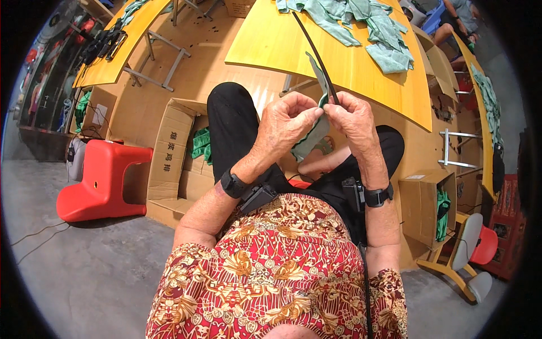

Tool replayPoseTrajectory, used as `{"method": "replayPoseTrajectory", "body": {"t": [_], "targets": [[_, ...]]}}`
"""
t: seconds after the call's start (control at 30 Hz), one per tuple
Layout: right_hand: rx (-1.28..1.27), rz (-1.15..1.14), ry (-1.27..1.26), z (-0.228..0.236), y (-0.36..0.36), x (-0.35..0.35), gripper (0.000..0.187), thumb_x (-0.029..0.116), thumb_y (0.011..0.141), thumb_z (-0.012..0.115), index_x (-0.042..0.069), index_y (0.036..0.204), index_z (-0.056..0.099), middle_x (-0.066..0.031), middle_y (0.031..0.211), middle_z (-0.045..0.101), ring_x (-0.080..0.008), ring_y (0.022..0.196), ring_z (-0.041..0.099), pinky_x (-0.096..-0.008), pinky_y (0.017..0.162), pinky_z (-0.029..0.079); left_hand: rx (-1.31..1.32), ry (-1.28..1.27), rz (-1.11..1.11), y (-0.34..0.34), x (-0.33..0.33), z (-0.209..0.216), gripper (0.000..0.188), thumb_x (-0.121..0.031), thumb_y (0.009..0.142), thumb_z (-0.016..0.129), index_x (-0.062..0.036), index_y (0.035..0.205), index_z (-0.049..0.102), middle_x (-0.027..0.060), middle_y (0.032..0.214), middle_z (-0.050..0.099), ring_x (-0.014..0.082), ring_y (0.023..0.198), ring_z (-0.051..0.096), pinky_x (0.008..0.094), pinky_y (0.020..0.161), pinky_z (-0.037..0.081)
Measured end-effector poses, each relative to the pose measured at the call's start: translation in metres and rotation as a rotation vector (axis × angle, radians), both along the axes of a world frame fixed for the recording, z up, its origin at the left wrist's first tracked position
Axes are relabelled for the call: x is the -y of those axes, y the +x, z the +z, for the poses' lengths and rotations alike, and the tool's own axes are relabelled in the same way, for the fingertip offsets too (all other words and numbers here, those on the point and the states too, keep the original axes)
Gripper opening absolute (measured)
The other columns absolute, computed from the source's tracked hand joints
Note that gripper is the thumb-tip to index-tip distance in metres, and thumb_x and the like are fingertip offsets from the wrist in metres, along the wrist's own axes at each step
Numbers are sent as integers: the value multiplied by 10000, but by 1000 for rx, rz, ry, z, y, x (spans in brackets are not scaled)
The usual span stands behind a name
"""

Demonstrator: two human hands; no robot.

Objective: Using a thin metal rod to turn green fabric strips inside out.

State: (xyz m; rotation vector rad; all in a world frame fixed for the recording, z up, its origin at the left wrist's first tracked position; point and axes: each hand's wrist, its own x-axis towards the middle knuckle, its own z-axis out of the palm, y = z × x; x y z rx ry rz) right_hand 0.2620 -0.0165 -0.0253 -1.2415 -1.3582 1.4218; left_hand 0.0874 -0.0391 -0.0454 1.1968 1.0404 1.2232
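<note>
In front of my lap, both hands meet at a piece of pale green cloth (308, 143), which hangs down between them and also sticks up above the fingers. My left hand (289, 120) is closed, with thumb and fingertips pinching the cloth's edge. My right hand (351, 116) is pinched together close beside it, at the same edge. A thin black strip (308, 40) runs up from the right fingers toward the table. Whether the right fingertips hold cloth, strip or both is partly hidden by the fingers.
A yellow table (265, 45) stands ahead, bearing a heap of pale green cloth pieces (378, 34). To my left are an open cardboard box (164, 152) with green cloth inside and a red plastic chair (101, 181). Another box (418, 206) stands right. A person (460, 22) sits far right.
</note>
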Motion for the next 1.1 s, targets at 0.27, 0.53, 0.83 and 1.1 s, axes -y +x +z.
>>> {"method": "replayPoseTrajectory", "body": {"t": [0.27, 0.53, 0.83, 1.1], "targets": [[41, -7, 51, -6, -5, 2, 139, 147, 851, 688, 16, 826, 650, 69, 666, 532, -18, 601, 443, -200, 523, 359, -73, -88, -40, -6, -2, -4, 161, -150, 913, 661, 5, 957, 656, 3, 796, 656, 54, 680, 590, 199, 618, 477], [345, -112, 378, -9, -21, 17, 239, 183, 766, 769, 4, 768, 610, -75, 672, 609, -125, 587, 558, -295, 571, 475, 20, -139, 64, -4, -3, -1, 144, -116, 888, 626, 25, 900, 651, 30, 738, 659, 69, 659, 608, 214, 596, 504], [615, -166, 596, -25, -24, 18, 161, 152, 769, 674, 0, 780, 623, -107, 708, 628, -181, 615, 613, -332, 594, 496, 0, -85, -39, -5, -4, -20, 189, -158, 908, 656, 28, 944, 658, 41, 777, 667, 82, 691, 607, 227, 640, 511], [42, 32, -72, -33, 2, 7, 132, 126, 825, 649, -3, 822, 671, 23, 653, 597, -61, 556, 513, -231, 502, 404, -177, -68, -35, -5, -3, -36, 173, -166, 933, 633, 7, 926, 638, 33, 789, 664, 96, 726, 645, 235, 669, 531]]}}
